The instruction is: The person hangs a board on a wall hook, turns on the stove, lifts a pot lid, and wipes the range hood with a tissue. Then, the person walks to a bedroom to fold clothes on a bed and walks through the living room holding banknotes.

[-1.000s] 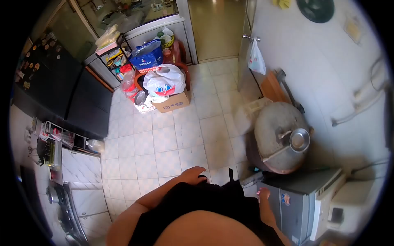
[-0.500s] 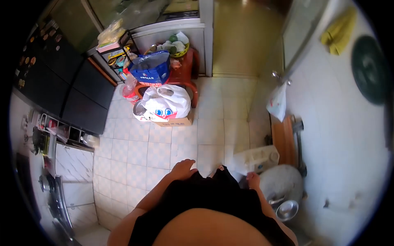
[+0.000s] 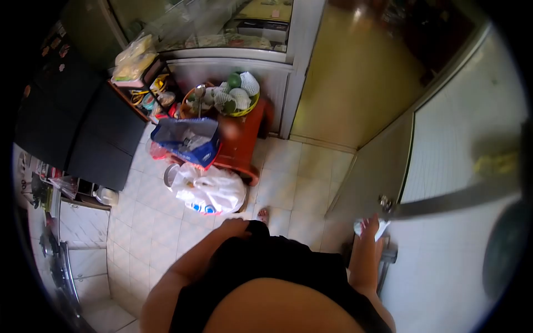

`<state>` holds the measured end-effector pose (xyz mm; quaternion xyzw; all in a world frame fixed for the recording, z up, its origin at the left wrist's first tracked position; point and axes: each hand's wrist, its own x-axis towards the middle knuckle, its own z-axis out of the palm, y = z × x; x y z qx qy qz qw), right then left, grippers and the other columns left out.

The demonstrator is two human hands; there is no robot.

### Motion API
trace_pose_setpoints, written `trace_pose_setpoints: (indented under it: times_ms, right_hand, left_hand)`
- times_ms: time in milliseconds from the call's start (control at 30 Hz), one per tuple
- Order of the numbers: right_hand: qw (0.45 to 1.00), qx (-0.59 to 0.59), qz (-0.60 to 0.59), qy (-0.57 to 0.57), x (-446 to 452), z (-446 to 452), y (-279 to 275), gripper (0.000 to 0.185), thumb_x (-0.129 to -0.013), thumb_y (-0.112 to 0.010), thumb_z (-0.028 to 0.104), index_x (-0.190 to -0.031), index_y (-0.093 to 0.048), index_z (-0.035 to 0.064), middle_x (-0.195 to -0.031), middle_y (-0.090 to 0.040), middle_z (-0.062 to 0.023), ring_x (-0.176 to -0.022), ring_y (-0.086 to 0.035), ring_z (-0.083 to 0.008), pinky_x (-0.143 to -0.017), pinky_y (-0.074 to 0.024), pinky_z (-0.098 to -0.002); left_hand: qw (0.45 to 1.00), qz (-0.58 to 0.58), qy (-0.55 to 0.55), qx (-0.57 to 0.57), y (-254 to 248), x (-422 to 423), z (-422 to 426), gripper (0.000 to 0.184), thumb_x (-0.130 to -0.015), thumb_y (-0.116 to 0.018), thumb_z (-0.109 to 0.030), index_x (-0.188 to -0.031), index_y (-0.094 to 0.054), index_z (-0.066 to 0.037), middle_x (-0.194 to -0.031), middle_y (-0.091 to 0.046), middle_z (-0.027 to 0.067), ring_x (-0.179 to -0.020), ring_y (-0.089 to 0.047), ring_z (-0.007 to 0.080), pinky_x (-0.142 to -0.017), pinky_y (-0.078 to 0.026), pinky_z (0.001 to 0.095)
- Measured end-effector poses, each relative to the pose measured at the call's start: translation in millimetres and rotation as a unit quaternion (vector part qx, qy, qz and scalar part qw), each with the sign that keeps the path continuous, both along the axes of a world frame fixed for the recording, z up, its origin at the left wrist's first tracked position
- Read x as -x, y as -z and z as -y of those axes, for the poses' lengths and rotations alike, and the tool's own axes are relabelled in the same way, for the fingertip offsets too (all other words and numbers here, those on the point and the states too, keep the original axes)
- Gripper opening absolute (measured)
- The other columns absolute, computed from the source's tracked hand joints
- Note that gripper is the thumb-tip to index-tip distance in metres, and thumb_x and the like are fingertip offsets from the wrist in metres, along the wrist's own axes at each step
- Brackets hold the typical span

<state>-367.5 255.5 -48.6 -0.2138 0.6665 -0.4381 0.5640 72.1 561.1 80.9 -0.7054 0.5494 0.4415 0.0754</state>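
Observation:
My left hand hangs in front of the black clothing, its fingers too blurred and foreshortened to read. My right hand is stretched out to the right, beside the door handle and over the white plastic bag hanging there. Whether its fingers grip the bag is unclear. Beyond my left hand, a white bag with blue eyes printed on it sits before a red-brown wooden chair or bench. On that seat are a blue bag and a yellow basket of green fruit in foam nets.
A door stands open at the right of the doorway. Dark refrigerator doors and a small black shelf are at the left. White marbled cabinets line the lower left. A green round object hangs at the far right.
The view has moved forward, nearer the doorway and the bags. My right hand has passed the round-lidded container and now reaches out by the door handle. The left hand stays in front of the body.

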Motion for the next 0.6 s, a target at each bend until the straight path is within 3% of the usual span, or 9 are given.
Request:
trace_pose_setpoints:
  times_ms: [100, 133, 167, 233, 333, 367, 433, 533, 600]
  right_hand:
    - [1.0, -0.015, 0.003, 0.019, -13.6, 30.0, -21.4, 0.072, -0.079, -0.056, 0.058, -0.133, -0.034, 0.017, -0.123, -0.051, -0.007, -0.098, -0.057, -0.0202, -0.061, -0.0461, -0.0364]
    - [0.993, -0.114, -0.004, 0.012, -29.0, 37.3, -59.9, 0.063, -0.076, -0.058, 0.059, -0.122, -0.044, 0.0185, -0.118, -0.054, -0.0041, -0.095, -0.058, -0.0164, -0.058, -0.0466, -0.0386]
    - [0.997, -0.08, 0.001, 0.009, -41.4, 41.3, -78.9, 0.051, -0.075, -0.061, 0.058, -0.103, -0.051, 0.0162, -0.1, -0.061, -0.0018, -0.076, -0.061, -0.0159, -0.052, -0.0474, -0.0371]
    - [0.995, -0.02, 0.082, 0.057, 4.8, 74.6, 3.4, 0.047, -0.075, -0.061, 0.057, -0.088, -0.053, 0.0128, -0.078, -0.063, -0.0024, -0.057, -0.058, -0.0172, -0.046, -0.0468, -0.0342]
    - [0.989, -0.064, 0.082, 0.102, -19.9, 76.3, -26.8, 0.046, -0.08, -0.055, 0.056, -0.087, -0.056, 0.01, -0.064, -0.059, -0.0039, -0.056, -0.058, -0.0206, -0.051, -0.0485, -0.0345]
    - [0.864, -0.332, 0.378, -0.001, 91.6, 70.6, 84.2, 0.046, -0.08, -0.052, 0.055, -0.087, -0.056, 0.0097, -0.064, -0.058, -0.0053, -0.055, -0.056, -0.0245, -0.055, -0.048, -0.0399]
    - [0.906, -0.338, 0.237, 0.092, 82.9, 47.8, 99.4, 0.04, -0.082, -0.052, 0.049, -0.084, -0.057, 0.0089, -0.063, -0.057, -0.005, -0.054, -0.055, -0.0234, -0.054, -0.0469, -0.0376]
    - [0.938, -0.332, 0.09, 0.044, 26.8, 107.8, 101.1, 0.039, -0.082, -0.052, 0.047, -0.083, -0.057, 0.0088, -0.063, -0.057, -0.005, -0.054, -0.055, -0.0231, -0.053, -0.0467, -0.037]
    - [0.955, -0.295, 0.029, -0.011, -11.9, 183.2, 94.1, 0.038, -0.082, -0.052, 0.046, -0.083, -0.057, 0.0087, -0.063, -0.057, -0.005, -0.054, -0.055, -0.023, -0.053, -0.0465, -0.0367]
  left_hand:
    - [0.983, 0.05, 0.005, 0.174, -10.1, -39.8, 107.1, 0.04, -0.082, -0.056, -0.037, -0.104, -0.054, -0.004, -0.099, -0.058, 0.017, -0.093, -0.057, 0.0343, -0.076, -0.047, 0.0441]
    - [0.981, 0.053, 0.023, 0.185, -19.8, -50.9, 146.3, 0.038, -0.083, -0.056, -0.037, -0.104, -0.054, -0.005, -0.099, -0.057, 0.0169, -0.093, -0.057, 0.0347, -0.076, -0.046, 0.0444]
    - [0.978, 0.056, 0.044, 0.196, -26.7, -58.0, 182.4, 0.037, -0.083, -0.056, -0.036, -0.103, -0.054, -0.005, -0.099, -0.057, 0.0168, -0.092, -0.057, 0.0351, -0.077, -0.046, 0.0446]
    - [0.973, 0.031, 0.067, 0.217, -16.6, -64.7, 246.6, 0.037, -0.082, -0.056, -0.035, -0.103, -0.054, -0.005, -0.099, -0.057, 0.0171, -0.092, -0.057, 0.0355, -0.078, -0.046, 0.0446]
    - [0.972, -0.008, 0.126, 0.197, -0.1, -65.3, 348.7, 0.036, -0.083, -0.057, -0.035, -0.103, -0.055, -0.005, -0.097, -0.058, 0.0175, -0.092, -0.057, 0.0358, -0.076, -0.046, 0.0453]
    - [0.975, -0.015, 0.148, 0.165, 1.9, -61.4, 380.3, 0.036, -0.083, -0.057, -0.036, -0.103, -0.055, -0.005, -0.097, -0.058, 0.0176, -0.092, -0.057, 0.0356, -0.076, -0.046, 0.0455]
    - [0.974, -0.064, 0.176, 0.124, 17.0, -58.0, 441.8, 0.037, -0.083, -0.055, -0.037, -0.101, -0.056, -0.005, -0.097, -0.059, 0.0183, -0.093, -0.057, 0.0353, -0.076, -0.047, 0.0453]
    - [0.973, -0.064, 0.216, 0.045, 29.3, -46.3, 544.5, 0.039, -0.083, -0.052, -0.039, -0.097, -0.059, -0.004, -0.096, -0.061, 0.0194, -0.091, -0.059, 0.0359, -0.075, -0.048, 0.0447]
    - [0.963, -0.073, 0.238, 0.105, 11.4, -43.1, 614.4, 0.039, -0.082, -0.053, -0.039, -0.097, -0.058, -0.004, -0.095, -0.061, 0.0194, -0.09, -0.059, 0.0361, -0.075, -0.047, 0.0447]
